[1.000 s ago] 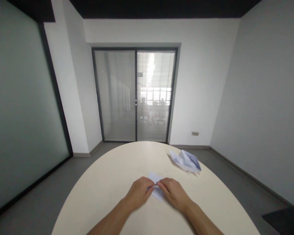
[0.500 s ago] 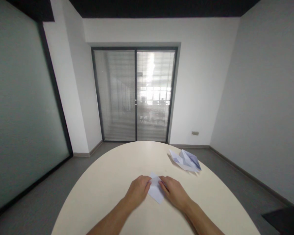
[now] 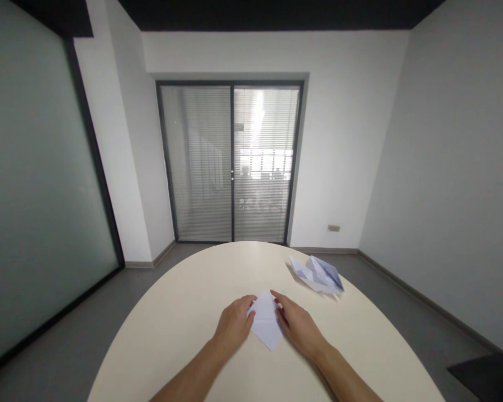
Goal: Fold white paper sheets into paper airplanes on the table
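Note:
A small folded white paper (image 3: pixel 265 322) lies on the cream oval table (image 3: pixel 184 312) right in front of me. My left hand (image 3: pixel 233 325) rests at the paper's left edge with its fingers curled onto it. At the right edge, my right hand (image 3: pixel 298 328) lies with fingers stretched along the paper and the forefinger pointing toward its far corner. Both hands press the paper to the tabletop between them.
A folded paper plane (image 3: pixel 317 274), white and pale blue, lies at the table's far right. Beyond the table stands a glass sliding door (image 3: pixel 232 163) with blinds, grey floor around, and a frosted glass wall on the left.
The hands have drawn slightly apart, and more of the paper shows between them. It now lies as a larger diamond shape where before it was mostly covered by the fingers.

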The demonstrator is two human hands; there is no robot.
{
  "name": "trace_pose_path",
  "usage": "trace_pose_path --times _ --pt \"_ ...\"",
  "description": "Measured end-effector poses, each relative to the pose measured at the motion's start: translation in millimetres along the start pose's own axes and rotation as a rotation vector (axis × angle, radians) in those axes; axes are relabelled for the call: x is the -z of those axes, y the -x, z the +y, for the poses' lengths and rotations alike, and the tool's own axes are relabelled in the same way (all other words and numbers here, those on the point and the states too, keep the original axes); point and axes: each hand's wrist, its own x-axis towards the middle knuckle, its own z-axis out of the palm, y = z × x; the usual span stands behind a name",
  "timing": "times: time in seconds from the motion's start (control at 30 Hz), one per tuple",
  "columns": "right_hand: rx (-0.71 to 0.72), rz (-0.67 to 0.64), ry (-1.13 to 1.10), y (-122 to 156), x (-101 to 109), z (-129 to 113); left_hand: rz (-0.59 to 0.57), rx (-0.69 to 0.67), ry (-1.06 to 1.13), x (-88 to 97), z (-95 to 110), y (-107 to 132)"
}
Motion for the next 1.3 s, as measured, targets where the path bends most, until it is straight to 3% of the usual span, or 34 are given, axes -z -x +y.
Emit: trace_pose_path --times 0.23,0.73,1.07,1.3 --pt "0.066 0.020 0.026 -0.8 -0.1 3.6 0.015 -0.036 -0.013 -5.3 -5.0 -0.8" --pt "0.066 -0.032 0.137 -1.6 1.1 0.2 0.030 -0.122 -0.092 -15.4 -14.9 -2.3" --pt "0.269 -0.159 0.052 -1.9 9.7 -12.3 0.008 -0.184 -0.096 -15.8 -12.7 -4.7" --pt "0.175 -0.249 0.044 1.0 8.6 -7.0 -0.009 -0.178 -0.094 -10.5 -10.3 -4.5"
